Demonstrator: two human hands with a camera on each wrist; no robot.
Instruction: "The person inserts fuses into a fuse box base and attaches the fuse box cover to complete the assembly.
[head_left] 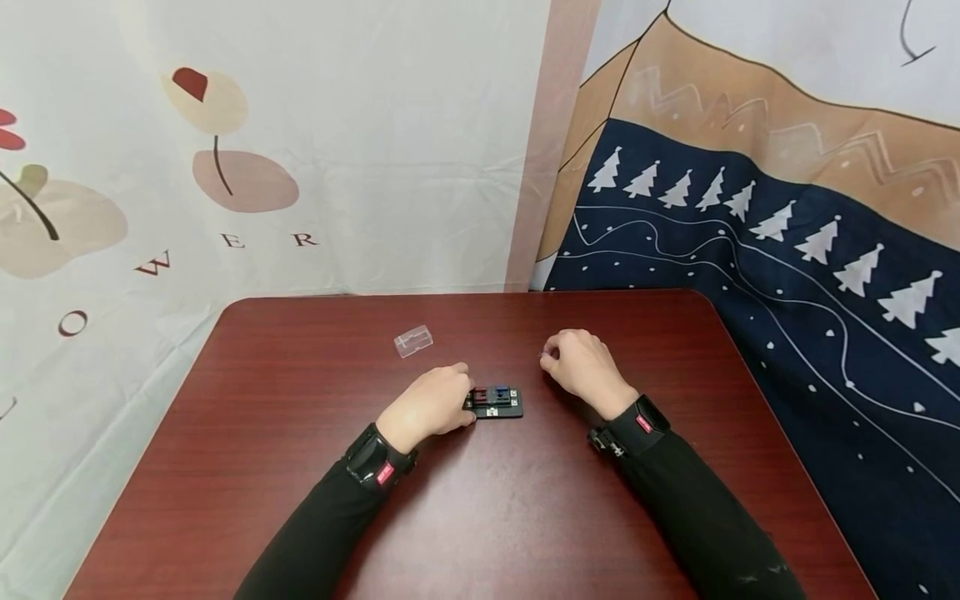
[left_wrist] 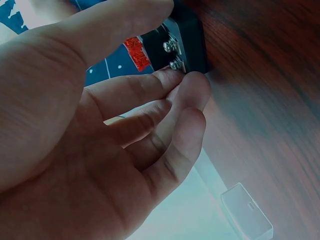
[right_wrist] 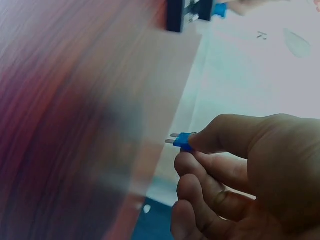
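On the table lies a black fuse block [head_left: 508,412] with metal terminal screws and red and blue fuses set in it. My left hand [head_left: 429,406] grips its left end between thumb and fingers. Up close in the left wrist view, a red fuse [left_wrist: 136,53] shows beside two screws [left_wrist: 173,55]. To the right of the block, my right hand [head_left: 587,368] pinches a small blue blade fuse [right_wrist: 184,142] between thumb and forefinger, its two metal prongs pointing away from the fingertips. The right hand is apart from the block.
A clear plastic cover [head_left: 413,341] lies on the reddish-brown wooden table [head_left: 300,467], behind the left hand. Printed cloth [head_left: 420,167] hangs along the table's far edge, with a dark blue tree-patterned part [head_left: 750,242] at the right.
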